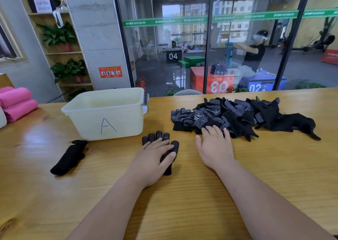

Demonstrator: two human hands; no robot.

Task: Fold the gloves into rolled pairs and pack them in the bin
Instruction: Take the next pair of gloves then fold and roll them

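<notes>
A black glove with white dots (158,136) lies flat on the wooden table (201,194), fingers pointing away from me. My left hand (155,157) presses flat on it with straight fingers. My right hand (214,148) lies open on the table, its fingertips touching the near edge of a heap of several black dotted gloves (241,115). A cream plastic bin marked "A" (108,111) stands to the left of the heap; its visible inside looks empty. A rolled black glove bundle (68,157) lies on the table in front of the bin's left corner.
Pink rolled cloths (17,102) sit at the table's far left edge. A glass partition (210,38) runs behind the table, with a person and numbered boxes beyond it. Shelves with potted plants (62,57) stand at the back left.
</notes>
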